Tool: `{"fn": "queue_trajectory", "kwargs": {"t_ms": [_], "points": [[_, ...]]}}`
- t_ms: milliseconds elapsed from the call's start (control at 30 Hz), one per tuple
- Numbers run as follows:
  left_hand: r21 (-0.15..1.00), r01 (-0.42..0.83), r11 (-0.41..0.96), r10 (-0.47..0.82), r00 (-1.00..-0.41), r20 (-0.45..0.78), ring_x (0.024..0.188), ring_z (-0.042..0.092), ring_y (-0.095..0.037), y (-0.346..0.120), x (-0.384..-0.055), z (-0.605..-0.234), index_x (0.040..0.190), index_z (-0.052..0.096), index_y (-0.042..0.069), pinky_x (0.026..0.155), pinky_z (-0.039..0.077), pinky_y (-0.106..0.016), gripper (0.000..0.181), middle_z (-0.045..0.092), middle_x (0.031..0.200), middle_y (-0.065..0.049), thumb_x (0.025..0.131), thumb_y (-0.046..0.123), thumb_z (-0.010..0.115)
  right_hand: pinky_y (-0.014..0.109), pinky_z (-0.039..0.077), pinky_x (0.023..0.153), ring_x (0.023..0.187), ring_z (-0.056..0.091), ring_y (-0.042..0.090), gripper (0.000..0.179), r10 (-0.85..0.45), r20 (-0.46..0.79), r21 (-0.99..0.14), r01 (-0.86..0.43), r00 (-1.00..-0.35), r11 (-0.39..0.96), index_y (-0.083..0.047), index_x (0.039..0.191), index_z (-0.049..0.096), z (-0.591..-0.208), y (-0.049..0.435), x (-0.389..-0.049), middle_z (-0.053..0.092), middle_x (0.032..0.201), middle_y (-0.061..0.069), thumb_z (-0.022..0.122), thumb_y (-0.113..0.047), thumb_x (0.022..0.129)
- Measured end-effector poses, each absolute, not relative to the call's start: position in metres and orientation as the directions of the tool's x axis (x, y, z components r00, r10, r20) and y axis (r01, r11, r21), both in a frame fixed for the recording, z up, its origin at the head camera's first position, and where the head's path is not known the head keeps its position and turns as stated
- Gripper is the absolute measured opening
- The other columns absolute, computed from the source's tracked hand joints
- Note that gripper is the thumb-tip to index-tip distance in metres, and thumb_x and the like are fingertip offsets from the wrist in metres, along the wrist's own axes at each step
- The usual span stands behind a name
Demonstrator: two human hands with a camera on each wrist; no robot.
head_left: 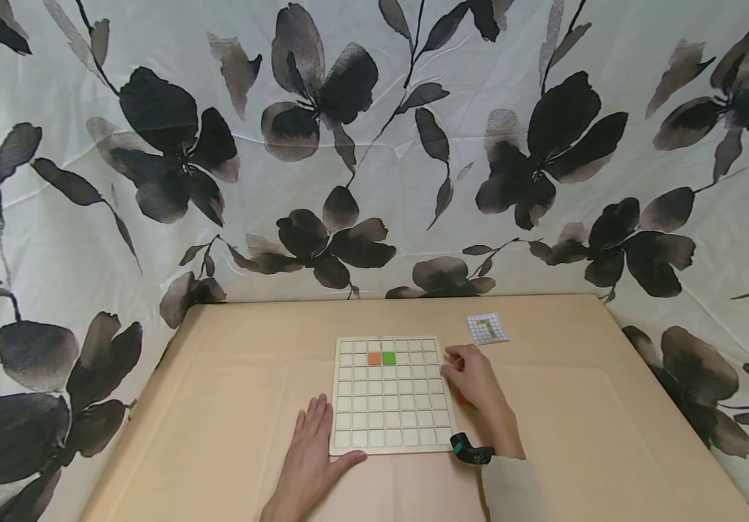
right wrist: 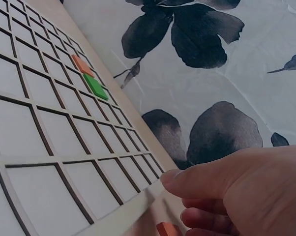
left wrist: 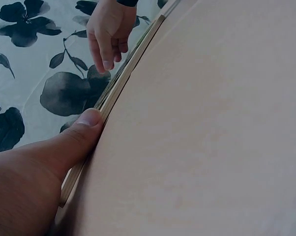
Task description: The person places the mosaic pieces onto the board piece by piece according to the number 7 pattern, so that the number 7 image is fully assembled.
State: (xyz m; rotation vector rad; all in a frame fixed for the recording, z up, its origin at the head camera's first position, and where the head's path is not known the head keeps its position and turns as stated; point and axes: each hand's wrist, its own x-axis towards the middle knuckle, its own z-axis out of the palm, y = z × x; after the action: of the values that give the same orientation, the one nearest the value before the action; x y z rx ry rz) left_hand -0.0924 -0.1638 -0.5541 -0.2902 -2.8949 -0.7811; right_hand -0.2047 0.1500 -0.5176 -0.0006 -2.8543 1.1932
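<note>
A square wooden grid board (head_left: 391, 446) with white cells lies on the table. An orange tile (head_left: 374, 358) and a green tile (head_left: 389, 358) sit side by side in one of its upper rows. My left hand (head_left: 312, 453) rests at the board's lower left corner, fingers straight along the left side, thumb (left wrist: 89, 118) against the near edge. By the right edge hovers my right hand (head_left: 475, 378), its fingers loosely bent and no object visible between them. Below those fingers, in the right wrist view, another orange piece (right wrist: 166, 229) shows partly, beside the board.
A small card (head_left: 487, 328) printed with a grid and a coloured pattern lies beyond the board's upper right corner. Behind the tan table (head_left: 250, 348) hangs a white cloth (head_left: 426, 210) with dark flowers. A dark band (head_left: 472, 451) circles my right wrist.
</note>
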Motion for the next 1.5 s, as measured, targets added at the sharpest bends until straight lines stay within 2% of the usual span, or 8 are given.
{"fn": "queue_trajectory", "kwargs": {"t_ms": [333,633,1033,1500], "points": [[0.487,0.214,0.847,0.15,-0.975,0.166,0.152,0.028,-0.036,-0.164,-0.092,-0.555,0.147,0.044,-0.006,0.127,0.02,-0.049,0.108,0.034,0.161,-0.021,0.076,0.07,0.07,0.033,0.057,0.082,0.093,0.059,0.022,0.041,0.045,-0.02,-0.707,0.046,-0.999,0.706,0.0,0.126,0.065,-0.519,0.161,-0.203,0.062,0.109,0.012,0.075,-0.013,0.088],[0.48,0.232,0.846,0.161,-0.969,0.185,0.152,0.028,-0.037,-0.164,-0.093,-0.556,0.146,0.044,-0.008,0.127,0.02,-0.05,0.107,0.035,0.16,-0.022,0.078,0.071,0.068,0.031,0.057,0.078,0.089,0.058,0.021,0.038,0.016,-0.044,-0.68,0.042,-0.999,0.732,0.001,0.121,0.067,-0.519,0.17,-0.202,0.064,0.109,0.014,0.076,-0.013,0.087],[0.474,0.244,0.846,0.169,-0.966,0.196,0.152,0.028,-0.036,-0.163,-0.092,-0.556,0.146,0.044,-0.008,0.127,0.019,-0.048,0.107,0.034,0.161,-0.021,0.078,0.07,0.068,0.038,0.06,0.082,0.094,0.061,0.023,0.032,-0.004,-0.097,-0.689,0.065,-0.995,0.722,0.003,0.116,0.069,-0.516,0.177,-0.199,0.064,0.109,0.016,0.076,-0.008,0.087],[0.472,0.241,0.848,0.163,-0.966,0.2,0.152,0.029,-0.035,-0.163,-0.092,-0.554,0.146,0.044,-0.007,0.128,0.018,-0.045,0.106,0.034,0.161,-0.021,0.078,0.07,0.069,0.036,0.06,0.08,0.09,0.06,0.021,0.026,-0.022,-0.078,-0.655,0.035,-0.997,0.755,0.001,0.113,0.072,-0.518,0.174,-0.202,0.064,0.104,0.013,0.075,-0.008,0.088]]}}
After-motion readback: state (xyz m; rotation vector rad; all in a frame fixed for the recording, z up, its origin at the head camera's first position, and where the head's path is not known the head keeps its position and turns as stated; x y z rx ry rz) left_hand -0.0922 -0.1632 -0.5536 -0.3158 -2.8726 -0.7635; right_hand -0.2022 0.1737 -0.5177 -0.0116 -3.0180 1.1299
